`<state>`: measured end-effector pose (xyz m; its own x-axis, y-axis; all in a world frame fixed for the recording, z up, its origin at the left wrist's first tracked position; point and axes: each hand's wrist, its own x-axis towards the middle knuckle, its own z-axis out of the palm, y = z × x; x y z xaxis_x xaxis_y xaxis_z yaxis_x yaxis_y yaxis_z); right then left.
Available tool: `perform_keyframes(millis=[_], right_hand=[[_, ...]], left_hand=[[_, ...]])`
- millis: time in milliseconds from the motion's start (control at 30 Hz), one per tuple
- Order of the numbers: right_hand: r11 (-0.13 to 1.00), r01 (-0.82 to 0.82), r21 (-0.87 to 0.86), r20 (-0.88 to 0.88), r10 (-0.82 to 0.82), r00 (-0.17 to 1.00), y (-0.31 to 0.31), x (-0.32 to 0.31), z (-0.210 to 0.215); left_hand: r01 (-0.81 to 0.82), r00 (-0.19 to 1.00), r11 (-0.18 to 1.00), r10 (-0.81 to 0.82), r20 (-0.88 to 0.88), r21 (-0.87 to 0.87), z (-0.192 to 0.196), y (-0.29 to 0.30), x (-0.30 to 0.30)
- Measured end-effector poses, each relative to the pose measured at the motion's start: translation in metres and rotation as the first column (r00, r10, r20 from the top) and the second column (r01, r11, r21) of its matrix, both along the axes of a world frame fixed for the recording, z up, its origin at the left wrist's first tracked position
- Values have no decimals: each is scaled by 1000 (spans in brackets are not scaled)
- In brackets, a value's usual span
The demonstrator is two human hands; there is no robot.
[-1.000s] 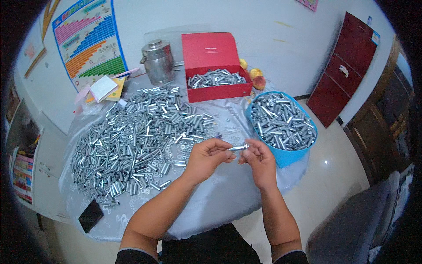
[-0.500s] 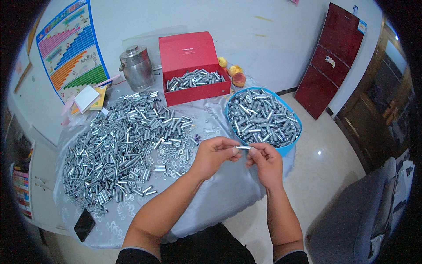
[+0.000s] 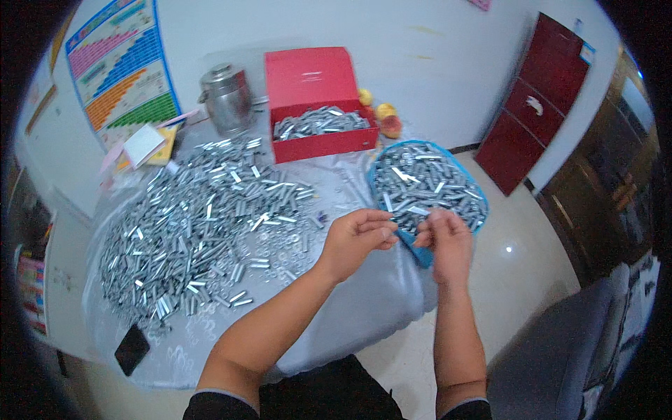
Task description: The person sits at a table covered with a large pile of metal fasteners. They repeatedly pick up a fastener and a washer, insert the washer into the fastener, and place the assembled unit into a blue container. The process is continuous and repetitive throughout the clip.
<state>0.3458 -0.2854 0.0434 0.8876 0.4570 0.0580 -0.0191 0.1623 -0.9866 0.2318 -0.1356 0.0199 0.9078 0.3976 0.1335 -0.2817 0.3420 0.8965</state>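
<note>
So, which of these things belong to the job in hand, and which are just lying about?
Seemingly part of the job:
- heaped metal tubes
- small metal rings
- blue tub of metal pieces, by the left hand and right hand
- red box of metal pieces

Apparently just lying about:
- black phone
- metal canister
- fruit
- white pad

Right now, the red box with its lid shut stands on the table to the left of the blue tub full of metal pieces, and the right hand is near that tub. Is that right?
Not quite: the head view shows the lid of the red box raised, with metal pieces visible inside. It does stand left of the full blue tub, and the right hand is near that tub.
</note>
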Motion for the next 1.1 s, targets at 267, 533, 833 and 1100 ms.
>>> perform_keyframes(millis=[267,533,833,1100], right_hand=[[951,224,214,103,-250,963,40,-20,-2],[755,-410,-512,497,650,575,152,-112,-32],[382,-220,-898,332,914,235,187,-145,-30],[472,-440,-764,320,869,377,195,-140,-45]], left_hand=[[-368,909,929,365,-200,22,0,60,-99],[-631,743,770,634,-214,93,-14,102,-175],[-667,705,733,678,-207,130,-38,120,-202],[-677,646,696,718,-259,241,-28,119,-209]])
